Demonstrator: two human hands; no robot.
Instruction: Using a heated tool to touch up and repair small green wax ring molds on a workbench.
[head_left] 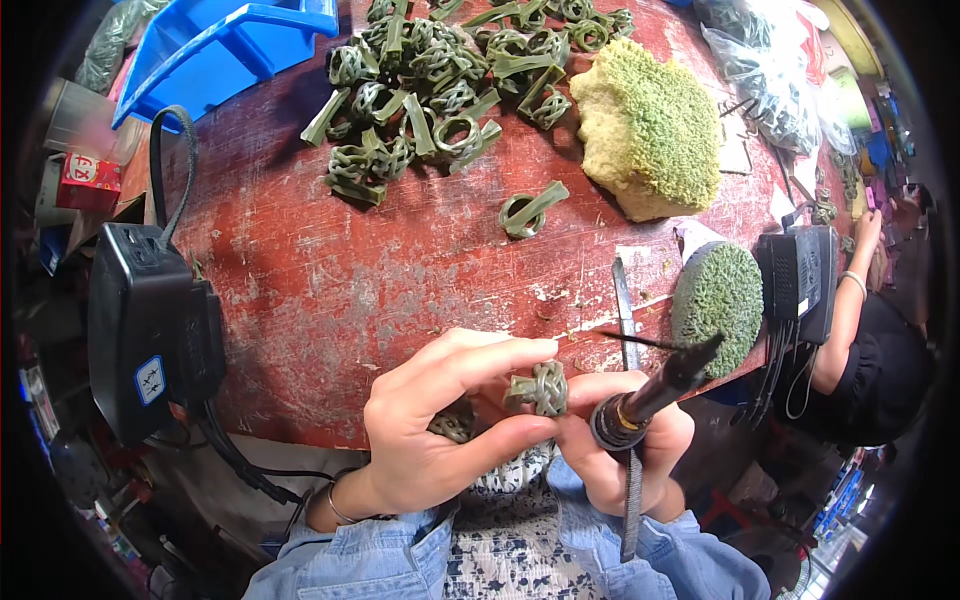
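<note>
My left hand (450, 390) is closed, its thumb and fingertips pinching a small green woven-looking ring (540, 388). Another green openwork piece (453, 421) sits inside its curled fingers. My right hand (635, 450) reaches the ring's right side with its fingertips while gripping a black pen-like tool (655, 392), which slants up to the right. A grey textured strip (632, 505) runs down below the right hand; whether it joins the narrow metal blade (625, 300) above the hand I cannot tell. A single green ring with a flat stem (530, 212) lies on the table beyond.
Many similar green rings (430, 90) are heaped on the worn red table (300, 290). A yellow-green crumbly block (650, 130) and an oval green pad (718, 308) stand right. Black boxes with cables (150, 320) flank the left. Blue tray (230, 50) behind; another person (870, 350) works at right.
</note>
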